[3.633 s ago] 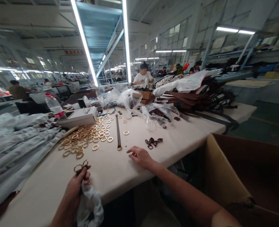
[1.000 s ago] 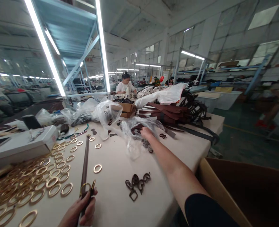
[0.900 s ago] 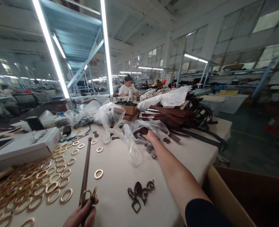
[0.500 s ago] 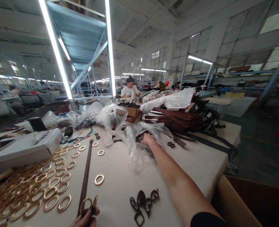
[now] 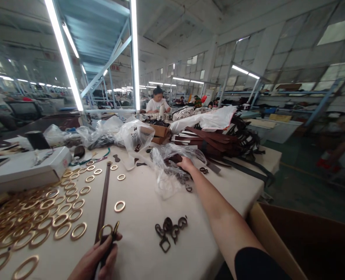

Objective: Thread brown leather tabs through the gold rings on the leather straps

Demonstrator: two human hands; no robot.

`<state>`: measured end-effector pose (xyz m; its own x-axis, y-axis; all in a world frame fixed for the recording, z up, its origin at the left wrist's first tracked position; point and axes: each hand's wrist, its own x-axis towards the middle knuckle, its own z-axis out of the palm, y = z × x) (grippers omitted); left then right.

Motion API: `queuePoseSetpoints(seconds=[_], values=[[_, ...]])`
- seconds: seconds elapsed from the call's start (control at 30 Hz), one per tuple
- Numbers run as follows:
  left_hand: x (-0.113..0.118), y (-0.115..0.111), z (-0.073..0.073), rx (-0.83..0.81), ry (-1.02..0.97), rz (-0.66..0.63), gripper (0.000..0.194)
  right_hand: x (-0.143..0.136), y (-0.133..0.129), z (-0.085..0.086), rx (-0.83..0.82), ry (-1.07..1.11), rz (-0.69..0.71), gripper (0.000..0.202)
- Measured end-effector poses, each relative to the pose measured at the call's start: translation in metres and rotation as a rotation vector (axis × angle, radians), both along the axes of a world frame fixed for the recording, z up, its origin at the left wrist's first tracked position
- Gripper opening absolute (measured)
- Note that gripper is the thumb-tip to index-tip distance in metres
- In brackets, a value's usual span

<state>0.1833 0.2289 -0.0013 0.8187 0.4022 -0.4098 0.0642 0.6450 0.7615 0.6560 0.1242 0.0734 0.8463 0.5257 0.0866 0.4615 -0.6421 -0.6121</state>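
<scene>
My left hand (image 5: 101,254), at the lower left, is closed around a dark brown leather strap (image 5: 103,202) with two gold rings (image 5: 106,230) standing up at the fingers. The strap's far part stretches away over the table. My right arm reaches forward to a crumpled clear plastic bag (image 5: 163,177). There my right hand (image 5: 186,163) has its fingers closed at the bag's opening, beside a dark brown piece (image 5: 175,158); the fingertips are partly hidden, so what they grip is unclear. Small dark metal fittings (image 5: 184,178) show in and beside the bag.
Many gold rings (image 5: 62,219) spread over the left of the table. Several dark metal buckles (image 5: 169,229) lie in front. Brown strips (image 5: 207,142) are heaped behind the bag, near a small cardboard box (image 5: 161,134). A white box (image 5: 48,169) stands left; a large carton (image 5: 266,225) sits right.
The view has shifted, so table things sit higher and more to the left. My right hand stays at the bag, and a dark fitting now shows beside it. My left hand keeps the strap.
</scene>
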Motion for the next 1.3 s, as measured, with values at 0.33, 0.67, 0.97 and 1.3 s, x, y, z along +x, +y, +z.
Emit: queuePoseSetpoints(seconds=[0.33, 0.67, 0.97, 1.3], values=[[0.006, -0.010, 0.024, -0.019, -0.065, 0.040, 0.055, -0.037, -0.017, 0.032, 0.538, 0.323, 0.152, 0.046], [0.001, -0.010, 0.037, -0.038, -0.100, -0.029, 0.048, -0.170, 0.020, 0.032, 0.309, 0.482, 0.683, 0.038], [0.002, -0.012, 0.041, -0.059, -0.107, -0.031, 0.047, -0.147, 0.017, 0.037, 0.321, 0.066, 0.491, 0.031], [0.002, -0.017, 0.053, -0.076, -0.097, -0.022, 0.049, -0.184, 0.027, 0.020, 0.303, -0.061, 0.802, 0.021]])
